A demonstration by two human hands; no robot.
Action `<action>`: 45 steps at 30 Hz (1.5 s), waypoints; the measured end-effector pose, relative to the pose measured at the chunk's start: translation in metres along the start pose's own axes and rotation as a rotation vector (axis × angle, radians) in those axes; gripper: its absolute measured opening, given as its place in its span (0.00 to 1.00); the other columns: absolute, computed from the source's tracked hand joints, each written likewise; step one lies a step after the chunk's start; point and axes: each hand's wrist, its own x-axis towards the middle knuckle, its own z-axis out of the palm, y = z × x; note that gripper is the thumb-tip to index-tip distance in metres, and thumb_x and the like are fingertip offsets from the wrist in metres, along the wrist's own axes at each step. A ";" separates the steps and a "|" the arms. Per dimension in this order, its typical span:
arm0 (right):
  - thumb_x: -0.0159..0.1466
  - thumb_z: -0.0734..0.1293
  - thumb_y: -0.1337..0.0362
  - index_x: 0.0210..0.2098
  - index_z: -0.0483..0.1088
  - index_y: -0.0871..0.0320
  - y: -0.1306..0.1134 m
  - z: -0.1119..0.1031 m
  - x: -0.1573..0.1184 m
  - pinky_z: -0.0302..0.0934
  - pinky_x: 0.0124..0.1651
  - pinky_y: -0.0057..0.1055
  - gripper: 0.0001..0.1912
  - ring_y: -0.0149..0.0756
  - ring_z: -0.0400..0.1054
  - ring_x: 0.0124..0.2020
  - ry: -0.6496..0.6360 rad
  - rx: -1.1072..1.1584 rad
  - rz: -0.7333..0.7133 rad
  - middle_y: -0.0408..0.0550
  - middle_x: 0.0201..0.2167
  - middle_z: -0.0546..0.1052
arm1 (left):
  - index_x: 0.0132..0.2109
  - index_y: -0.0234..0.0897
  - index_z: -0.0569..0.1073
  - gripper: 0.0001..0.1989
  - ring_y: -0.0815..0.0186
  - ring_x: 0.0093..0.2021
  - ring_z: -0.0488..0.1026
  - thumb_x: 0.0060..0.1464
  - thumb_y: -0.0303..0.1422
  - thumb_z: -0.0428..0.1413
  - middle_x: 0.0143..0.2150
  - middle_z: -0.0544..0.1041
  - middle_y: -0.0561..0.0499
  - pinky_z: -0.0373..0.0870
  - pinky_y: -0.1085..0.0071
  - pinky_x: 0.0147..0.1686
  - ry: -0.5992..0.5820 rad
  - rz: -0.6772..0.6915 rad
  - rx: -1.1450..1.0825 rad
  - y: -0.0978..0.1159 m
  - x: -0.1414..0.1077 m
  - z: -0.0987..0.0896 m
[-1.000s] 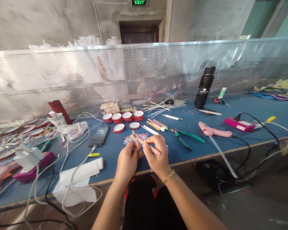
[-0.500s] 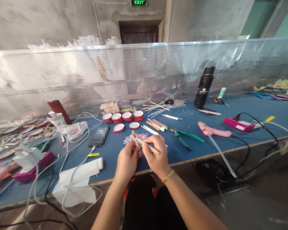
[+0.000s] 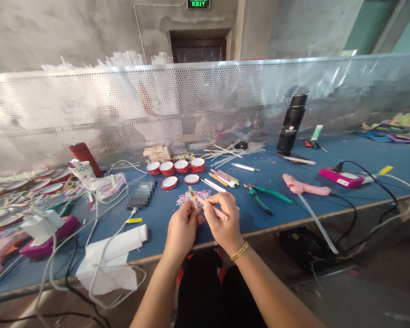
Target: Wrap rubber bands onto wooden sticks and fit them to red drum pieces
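Pinched in the fingers of my left hand (image 3: pixel 182 230) is a small flat wooden stick (image 3: pixel 192 197), held upright with a brown upper part. My right hand (image 3: pixel 225 223) grips a slim peach-coloured pen (image 3: pixel 201 200), its tip close to the stick; whether they touch I cannot tell. Just behind my fingers lies a loose pile of colourful thin loops (image 3: pixel 182 197), partly hidden by them. Beyond it are two single red-rimmed white discs (image 3: pixel 169 182) and several stacks of the same discs (image 3: pixel 197 164). Several marker pens (image 3: pixel 222 178) lie to the right of these.
Green-handled pliers (image 3: pixel 273 193) and a pink glue gun (image 3: pixel 305 187) lie on the right, with a corded pink power strip (image 3: pixel 341 177) beyond. A black bottle (image 3: pixel 291 124) stands behind. On the left are a phone (image 3: pixel 141 195), white paper roll (image 3: pixel 118 243) and tangled cables. A perforated metal screen (image 3: pixel 205 105) borders the back.
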 end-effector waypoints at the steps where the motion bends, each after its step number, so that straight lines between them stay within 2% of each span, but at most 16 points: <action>1: 0.66 0.64 0.68 0.30 0.65 0.53 0.000 0.000 0.000 0.58 0.44 0.38 0.08 0.35 0.66 0.29 -0.001 0.006 -0.007 0.40 0.26 0.74 | 0.36 0.40 0.74 0.06 0.65 0.27 0.72 0.59 0.36 0.56 0.28 0.78 0.53 0.64 0.73 0.28 0.002 0.001 -0.001 0.000 0.000 0.000; 45: 0.67 0.64 0.67 0.31 0.66 0.53 0.000 0.000 0.000 0.60 0.44 0.39 0.08 0.36 0.67 0.30 -0.005 -0.010 0.000 0.41 0.26 0.75 | 0.36 0.40 0.72 0.07 0.66 0.28 0.72 0.61 0.37 0.53 0.28 0.76 0.55 0.63 0.73 0.29 -0.023 -0.014 0.025 0.003 -0.001 0.000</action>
